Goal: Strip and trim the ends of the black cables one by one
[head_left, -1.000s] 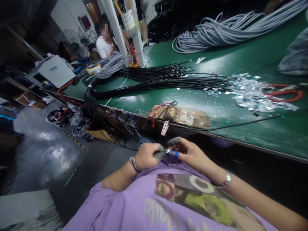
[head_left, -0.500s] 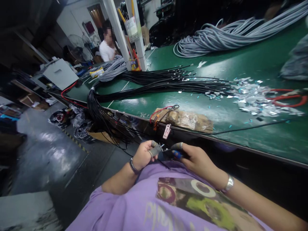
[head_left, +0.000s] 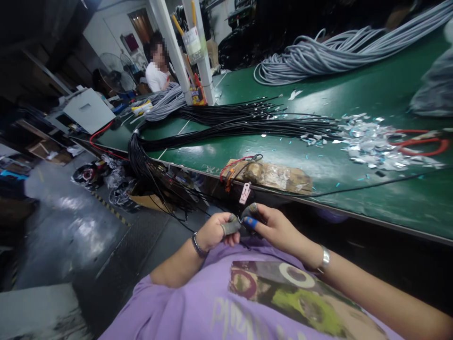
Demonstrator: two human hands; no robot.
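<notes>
Just in front of my shirt, my left hand (head_left: 220, 230) is closed in a pinch around the end of a black cable (head_left: 244, 244). Grey finger covers wrap some of its fingertips. Close against it, my right hand (head_left: 274, 226) pinches at the thin pale wires (head_left: 239, 219) that stick out between the two sets of fingertips. Blue tape (head_left: 250, 222) wraps one right finger, and a grey cover is on another. The fingers hide most of the cable's tip.
On the green bench (head_left: 354, 189) lie black cables (head_left: 226, 130), grey cable coils (head_left: 318, 56), foil scraps (head_left: 368, 141), red-handled scissors (head_left: 424, 141) and a taped wooden block (head_left: 272, 175). A pink clip (head_left: 245, 193) hangs at the edge. A person (head_left: 157, 71) sits far back.
My right hand has moved left and slightly up, bringing its fingertips against those of my left hand. The left hand has shifted slightly right.
</notes>
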